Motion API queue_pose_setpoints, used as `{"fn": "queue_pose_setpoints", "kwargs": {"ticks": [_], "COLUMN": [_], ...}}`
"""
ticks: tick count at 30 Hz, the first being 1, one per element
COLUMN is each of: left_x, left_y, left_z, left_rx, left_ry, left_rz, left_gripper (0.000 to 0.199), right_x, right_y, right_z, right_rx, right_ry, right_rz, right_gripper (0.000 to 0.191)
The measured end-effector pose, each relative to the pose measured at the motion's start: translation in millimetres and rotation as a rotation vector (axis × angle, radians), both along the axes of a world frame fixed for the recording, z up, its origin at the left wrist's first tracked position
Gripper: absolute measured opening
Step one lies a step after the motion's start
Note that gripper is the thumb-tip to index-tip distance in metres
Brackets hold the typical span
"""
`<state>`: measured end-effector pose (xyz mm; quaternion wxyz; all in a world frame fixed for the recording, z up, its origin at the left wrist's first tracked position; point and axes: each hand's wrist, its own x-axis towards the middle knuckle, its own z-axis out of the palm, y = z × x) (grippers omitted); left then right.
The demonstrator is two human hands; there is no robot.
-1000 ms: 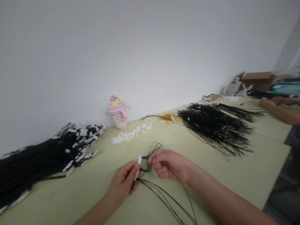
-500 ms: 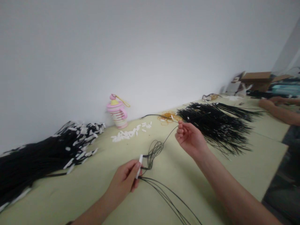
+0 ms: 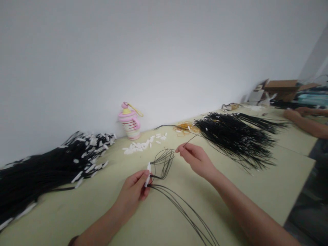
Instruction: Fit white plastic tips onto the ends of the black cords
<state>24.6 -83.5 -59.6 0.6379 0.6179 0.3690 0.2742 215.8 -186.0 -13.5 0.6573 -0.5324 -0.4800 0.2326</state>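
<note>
Between thumb and fingers, my left hand (image 3: 135,188) holds a narrow white piece (image 3: 148,174) upright. Several thin black wires (image 3: 164,165) loop out from its right side, and more wires (image 3: 179,205) run from its lower end toward the bottom of the view. My right hand (image 3: 196,158) pinches a thin black wire just right of the loops; one end of it sticks up behind the fingers. Small white pieces (image 3: 138,146) lie scattered on the pale green table (image 3: 123,222) beyond my left hand.
At left lies a big bundle of black wires (image 3: 46,171) with white ends. A pink and white cup (image 3: 130,124) stands by the wall. Yellow rubber bands (image 3: 185,127) and a black wire pile (image 3: 235,140) lie at right. Another person's hands (image 3: 297,114) rest near a cardboard box (image 3: 280,87).
My right hand has come down and left, toward the wire loops, and its fingers have turned to the left. My left hand has shifted slightly up and left with the white piece.
</note>
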Motion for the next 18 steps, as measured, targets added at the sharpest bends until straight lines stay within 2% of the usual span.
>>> {"fn": "queue_pose_setpoints", "kwargs": {"ticks": [4, 10, 14, 18], "left_x": [0, 1, 1, 1], "left_y": [1, 2, 2, 2], "left_z": [1.5, 0.2, 0.2, 0.4], "left_rx": [-0.038, -0.051, -0.047, -0.041], "left_ry": [-0.022, -0.045, -0.051, -0.050], "left_rz": [0.013, 0.030, 0.036, 0.022], "left_gripper": [0.037, 0.036, 0.037, 0.038], "right_x": [9, 45, 63, 60], "right_y": [3, -1, -6, -3], "right_z": [1.8, 8.2, 7.3, 2.1], "right_rx": [0.120, 0.274, 0.286, 0.216], "right_ry": [0.189, 0.434, 0.452, 0.308], "right_rz": [-0.129, -0.365, -0.501, -0.519], "right_gripper": [0.030, 0.035, 0.038, 0.040]}}
